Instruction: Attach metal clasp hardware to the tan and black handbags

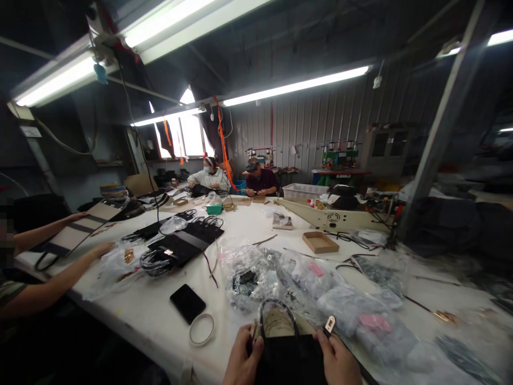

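A small black handbag [290, 358] stands upright in front of me at the table's front edge. Its top is open, showing a beige lining, and a dark looped handle rises from it. My left hand [245, 357] grips the upper left side with the thumb on the front. At the upper right side my right hand [340, 361] is closed on the bag. A black tab with a gold metal fitting [329, 324] sticks up beside my right thumb. The bag's bottom lies outside the view.
Clear plastic bags of parts [272, 272] lie just beyond. Left are a black phone [187, 303], a tape roll [201, 315] and black bags [192, 238]. A cardboard tray [319, 242] sits farther back. Another person's arms [60, 272] reach in from the left; two people sit across.
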A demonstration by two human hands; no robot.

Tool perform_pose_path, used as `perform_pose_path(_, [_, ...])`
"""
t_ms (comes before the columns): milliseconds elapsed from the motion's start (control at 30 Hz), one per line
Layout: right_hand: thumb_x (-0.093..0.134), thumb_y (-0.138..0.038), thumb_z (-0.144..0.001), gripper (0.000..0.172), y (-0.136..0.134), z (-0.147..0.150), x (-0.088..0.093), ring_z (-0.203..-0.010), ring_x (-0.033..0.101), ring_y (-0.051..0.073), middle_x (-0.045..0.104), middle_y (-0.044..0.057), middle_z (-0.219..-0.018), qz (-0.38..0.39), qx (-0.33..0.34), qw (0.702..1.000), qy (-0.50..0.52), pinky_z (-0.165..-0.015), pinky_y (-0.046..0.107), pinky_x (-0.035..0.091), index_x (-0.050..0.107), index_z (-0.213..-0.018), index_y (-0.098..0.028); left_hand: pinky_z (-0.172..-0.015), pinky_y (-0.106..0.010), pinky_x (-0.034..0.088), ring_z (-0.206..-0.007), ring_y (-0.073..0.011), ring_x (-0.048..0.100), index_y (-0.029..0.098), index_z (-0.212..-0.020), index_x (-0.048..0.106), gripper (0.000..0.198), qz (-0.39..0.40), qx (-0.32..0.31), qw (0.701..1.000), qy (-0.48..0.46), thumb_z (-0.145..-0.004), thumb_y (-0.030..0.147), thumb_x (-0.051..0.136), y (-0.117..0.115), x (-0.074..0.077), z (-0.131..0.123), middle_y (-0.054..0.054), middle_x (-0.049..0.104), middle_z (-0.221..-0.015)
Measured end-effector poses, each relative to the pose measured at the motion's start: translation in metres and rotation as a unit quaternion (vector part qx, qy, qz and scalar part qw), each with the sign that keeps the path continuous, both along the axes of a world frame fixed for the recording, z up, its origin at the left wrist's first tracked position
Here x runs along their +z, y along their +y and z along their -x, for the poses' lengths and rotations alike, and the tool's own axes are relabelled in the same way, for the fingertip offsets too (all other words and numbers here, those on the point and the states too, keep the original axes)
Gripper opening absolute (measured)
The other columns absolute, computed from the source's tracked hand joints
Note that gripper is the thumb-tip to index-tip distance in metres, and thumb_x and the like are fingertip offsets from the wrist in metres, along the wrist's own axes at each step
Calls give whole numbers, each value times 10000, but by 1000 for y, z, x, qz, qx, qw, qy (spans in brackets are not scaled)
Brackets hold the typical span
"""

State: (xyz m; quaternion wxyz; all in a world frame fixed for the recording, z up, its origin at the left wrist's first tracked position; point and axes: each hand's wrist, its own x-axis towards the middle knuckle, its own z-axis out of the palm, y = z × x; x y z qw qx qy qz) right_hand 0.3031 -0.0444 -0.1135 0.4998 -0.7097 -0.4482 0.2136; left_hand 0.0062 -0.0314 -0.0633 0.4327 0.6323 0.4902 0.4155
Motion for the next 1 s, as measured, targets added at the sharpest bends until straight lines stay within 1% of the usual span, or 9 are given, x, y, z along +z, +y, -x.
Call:
perform_pose_path(100, [404,-1004,-896,894,2,3,-3,-970,820,439,844,219,-1010,-52,-18,997,-53,-837,537,662,831,-926,-218,-1121,-412,570,-1253,-356,728,209,-988,702,809,36,55,997,-30,-849,990,546,1,-5,-1,-167,786,-1277])
perform_pose_path(200, [454,-827,-1010,868,-2,11,9,-1283,719,508,706,318,-1438,-162,-78,966,-184,-1032,642,617,737,-1389,-100,-1151,-420,564,-1289,-378,734,183,-1124,730,958,52,70,996,-37,-714,1044,637,4,-15,0,-181,803,-1252])
perform_pose_path(267, [529,-561,-1076,706,-8,14,18,-1513,554,512,493,244,-1725,-183,-76,940,-279,-1220,704,483,544,-1657,-159,-1113,-429,583,-1222,-371,754,174,-1147,727,941,33,87,995,-22,-721,1011,671,5,-22,-1,-176,805,-1191])
perform_pose_path(333, [528,-285,-1067,615,-13,14,22,-1560,532,444,500,102,-1755,-183,14,916,-356,-1283,669,448,539,-1681,-306,-1050,-437,600,-1148,-360,758,167,-1129,732,849,-8,116,993,5,-786,941,676,3,-26,-3,-176,783,-1164])
perform_pose_path(433, [469,-98,-1001,642,-17,12,16,-1439,679,306,714,32,-1555,-170,182,885,-393,-1208,480,590,689,-1553,-341,-976,-439,600,-1087,-350,751,161,-1116,729,723,-34,147,987,48,-855,832,666,0,-24,-5,-177,759,-1165])
perform_pose_path(567, [485,-228,-1089,509,-19,17,11,-1457,671,262,688,54,-1588,-98,193,908,-358,-1224,402,592,691,-1552,-270,-855,-396,572,-928,-307,744,210,-1029,689,562,18,111,990,90,-886,752,656,0,-12,-3,-92,782,-948])
perform_pose_path(700, [485,-292,-1119,493,-32,32,29,-1508,620,289,637,80,-1640,-89,175,926,-323,-1268,470,554,663,-1577,-255,-746,-369,508,-805,-291,702,235,-826,658,562,35,103,989,102,-880,793,613,0,3,5,-59,732,-761])
perform_pose_path(833, [478,-271,-1135,476,-46,42,55,-1525,586,306,630,101,-1636,-77,186,934,-296,-1317,532,485,653,-1577,-238,-775,-365,507,-866,-317,730,206,-828,722,606,80,79,992,56,-842,809,656,-3,14,13,-72,757,-767])
perform_pose_path(1000, [493,-250,-1141,476,-47,46,62,-1519,563,312,618,140,-1625,-49,181,926,-327,-1317,547,470,616,-1596,-182,-722,-353,509,-798,-301,727,200,-906,718,594,129,93,984,82,-878,789,650,-2,9,11,-60,746,-750])
